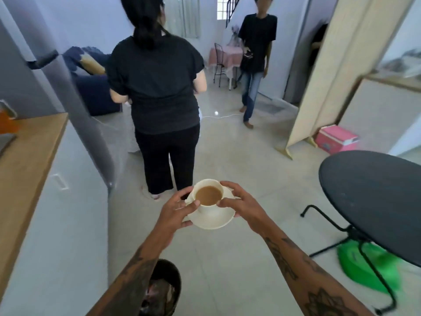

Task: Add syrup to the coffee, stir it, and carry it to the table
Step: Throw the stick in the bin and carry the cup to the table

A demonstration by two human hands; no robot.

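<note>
Pale glossy floor tiles (250,160) fill most of the view, with a wooden counter (27,156) along the left edge and a round black table (373,201) on thin black legs at the right.

So we're clearly on the last step, the carry. The coffee (209,195) looks milky tan and sits in a cream cup (205,207) on a matching saucer (210,221), held out over the floor at lower centre of the frame. No spoon or syrup bottle in sight, so my guess is the adding and stirring are done.

Grip: left hand (175,212) has its thumb against the cup's near side and its fingers curled under the saucer's left rim. Right hand (242,205) is wrapped around the cup from the right, thumb at the front and fingers round the back. Both are closed on it, not spread.

Next move probably calls for turning right toward the black table, or going on to the pink-clothed table (227,54) far back at upper centre; I can't tell which is meant. Either way the cup has to stay level since it's pretty full, and a person in black (157,87) stands right ahead, with another (256,53) further back.

Writing: nothing readable. The pink box (335,139) at right and the green bag (366,267) under the table have marks too blurry to make out.
</note>
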